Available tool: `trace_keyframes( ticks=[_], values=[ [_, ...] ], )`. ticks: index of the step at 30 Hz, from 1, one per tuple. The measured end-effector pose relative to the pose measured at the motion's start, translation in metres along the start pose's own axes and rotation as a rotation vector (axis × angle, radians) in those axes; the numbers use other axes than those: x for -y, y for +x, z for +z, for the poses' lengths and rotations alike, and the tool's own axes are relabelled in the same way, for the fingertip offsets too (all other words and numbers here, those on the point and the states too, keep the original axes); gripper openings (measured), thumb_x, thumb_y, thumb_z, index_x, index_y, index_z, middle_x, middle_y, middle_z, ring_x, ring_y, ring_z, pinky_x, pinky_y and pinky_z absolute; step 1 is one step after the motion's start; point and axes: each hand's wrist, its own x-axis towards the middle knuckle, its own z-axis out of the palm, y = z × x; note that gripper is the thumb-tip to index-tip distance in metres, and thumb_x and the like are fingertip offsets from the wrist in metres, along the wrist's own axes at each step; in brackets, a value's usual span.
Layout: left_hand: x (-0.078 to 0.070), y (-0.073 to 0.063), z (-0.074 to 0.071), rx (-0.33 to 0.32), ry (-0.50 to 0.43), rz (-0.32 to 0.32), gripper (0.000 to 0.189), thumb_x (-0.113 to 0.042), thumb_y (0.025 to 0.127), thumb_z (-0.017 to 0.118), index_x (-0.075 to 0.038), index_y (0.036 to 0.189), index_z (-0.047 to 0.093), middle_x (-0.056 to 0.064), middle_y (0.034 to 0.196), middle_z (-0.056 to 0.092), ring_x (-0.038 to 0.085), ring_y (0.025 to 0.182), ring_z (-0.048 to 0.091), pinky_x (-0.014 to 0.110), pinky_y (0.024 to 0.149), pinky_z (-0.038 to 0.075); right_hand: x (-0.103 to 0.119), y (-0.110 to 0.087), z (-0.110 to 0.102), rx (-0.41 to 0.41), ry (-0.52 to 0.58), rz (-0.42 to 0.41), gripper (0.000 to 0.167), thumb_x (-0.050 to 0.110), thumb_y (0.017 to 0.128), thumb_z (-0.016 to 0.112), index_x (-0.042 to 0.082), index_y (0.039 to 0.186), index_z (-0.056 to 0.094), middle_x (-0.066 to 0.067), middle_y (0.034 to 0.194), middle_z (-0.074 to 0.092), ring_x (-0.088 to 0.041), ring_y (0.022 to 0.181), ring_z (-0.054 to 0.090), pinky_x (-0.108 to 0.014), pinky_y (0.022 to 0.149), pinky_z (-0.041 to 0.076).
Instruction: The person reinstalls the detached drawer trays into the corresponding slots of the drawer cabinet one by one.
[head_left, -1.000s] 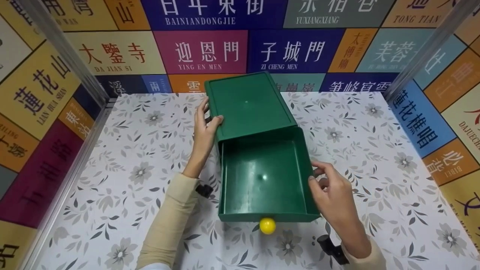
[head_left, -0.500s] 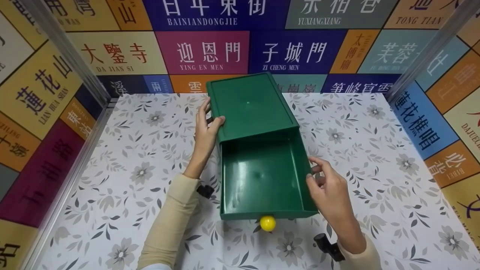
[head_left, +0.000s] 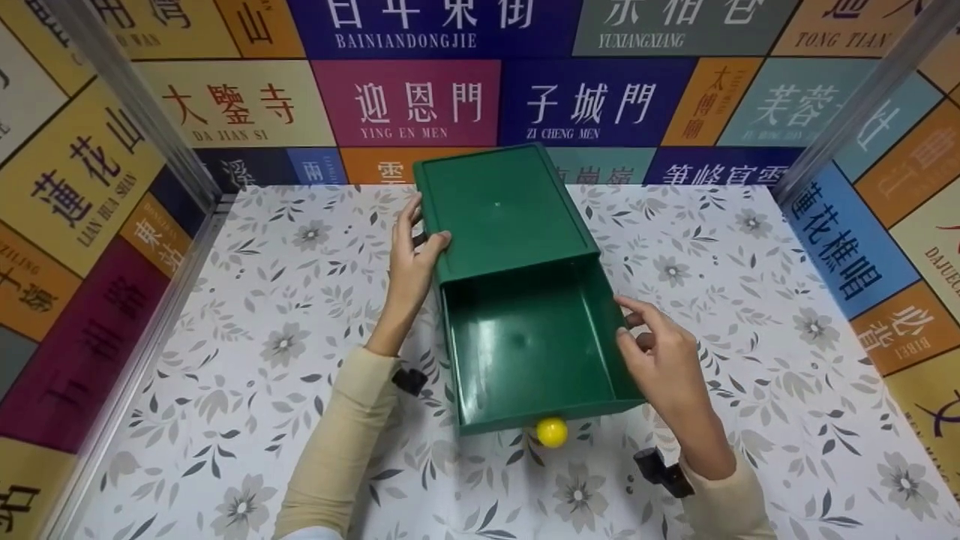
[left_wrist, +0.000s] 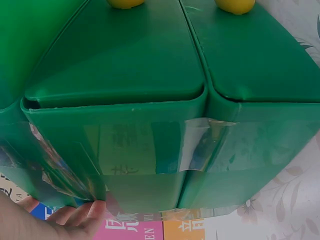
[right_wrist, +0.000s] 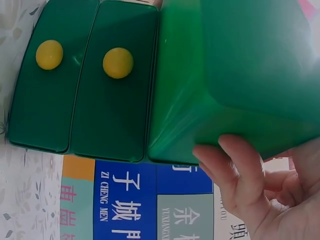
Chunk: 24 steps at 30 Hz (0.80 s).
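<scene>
A green drawer cabinet [head_left: 506, 214] stands at the table's far side. Its top drawer [head_left: 525, 360] is pulled well out, bare inside, askew to the right, with a yellow ball knob [head_left: 552, 433] on its front. My left hand [head_left: 412, 262] grips the cabinet's upper left edge, thumb on top and fingers down the side. At the drawer's right wall is my right hand [head_left: 667, 367], thumb and bent fingers on it; the right wrist view shows fingertips [right_wrist: 237, 152] against its outer side. Two lower drawers [right_wrist: 112, 105], also with yellow knobs, sit in the cabinet below.
White tablecloth [head_left: 285, 420] with grey flowers and leaves lies all around. Panels with printed signs [head_left: 405, 105] wall in the back and both sides. Clear tape [left_wrist: 135, 150] runs along the cabinet's side. Black wrist cameras [head_left: 664, 472] sit on both wrists.
The top drawer has slid somewhat inward and its front has swung to the right. My right hand has moved away from me along with it. The left hand has stayed nearly still.
</scene>
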Motion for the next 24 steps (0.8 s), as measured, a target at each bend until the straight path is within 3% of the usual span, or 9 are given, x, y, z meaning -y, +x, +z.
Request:
trace_keyframes(
  ticks=[12,20,24],
  values=[
    [-0.004,-0.001,-0.002,0.026,-0.030,-0.028,0.065,-0.023,0.088,0.054,-0.021,0.147,0.026,0.011,0.146,0.029,0.029,0.116,0.048,0.042,0.086,0.049,0.000,0.018,0.000,0.037,-0.029,0.022,0.036,0.000,0.085,0.055,0.007,0.119,0.063,-0.012,0.088,0.064,-0.008,0.055,0.050,-0.021,0.055,0.040],
    [-0.032,-0.012,-0.001,0.036,-0.008,-0.026,0.064,-0.017,0.089,0.050,-0.011,0.147,0.024,0.016,0.147,0.028,0.032,0.118,0.047,0.043,0.088,0.049,0.001,0.032,0.004,0.047,-0.037,0.011,0.036,0.001,0.086,0.054,0.007,0.120,0.062,-0.012,0.087,0.063,-0.012,0.057,0.049,-0.021,0.054,0.039],
    [-0.034,-0.013,0.000,0.039,-0.013,-0.031,0.065,-0.018,0.088,0.051,-0.012,0.147,0.025,0.015,0.147,0.028,0.031,0.117,0.047,0.043,0.087,0.049,0.000,0.040,0.006,0.072,-0.047,0.024,0.036,0.003,0.086,0.054,0.007,0.121,0.061,-0.013,0.089,0.063,-0.017,0.060,0.050,-0.023,0.054,0.039]
  ],
)
